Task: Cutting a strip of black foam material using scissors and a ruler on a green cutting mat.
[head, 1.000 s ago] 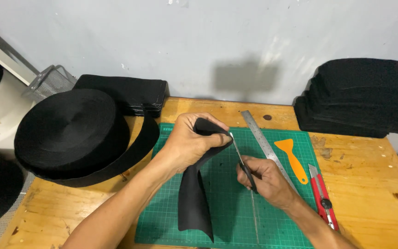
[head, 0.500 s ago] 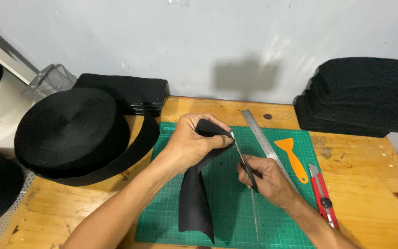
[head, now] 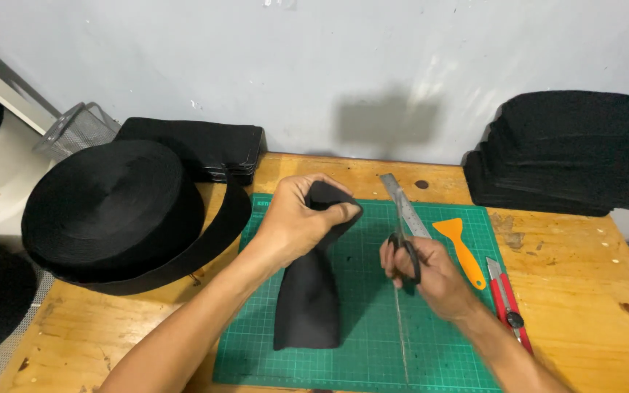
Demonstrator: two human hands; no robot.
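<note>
On the wooden workbench (head: 584, 291), ordered from largest to smallest: a big roll of wide black webbing (head: 114, 211) sits at the person's left, its loose tail curving toward a green cutting mat (head: 438, 349); a stack of black cut pieces (head: 569, 153) rests against the wall at the right, a flatter black pile (head: 198, 145) at the back. A black fabric strip (head: 307, 298) lies lengthwise on the mat, its far end lifted and bunched in the left hand (head: 296, 218), which is closed firmly around it. The strip appears light, soft and limp, draping where unsupported, so it likely wants holding taut near the line to be cut rather than at a free end. The right hand (head: 424, 273) is wrapped around black-handled scissors (head: 404, 251), blades pointing up and away beside the strip. A steel ruler (head: 402, 200), an orange scraper (head: 460, 247) and a red utility knife (head: 507, 306) lie just right of them.
</note>
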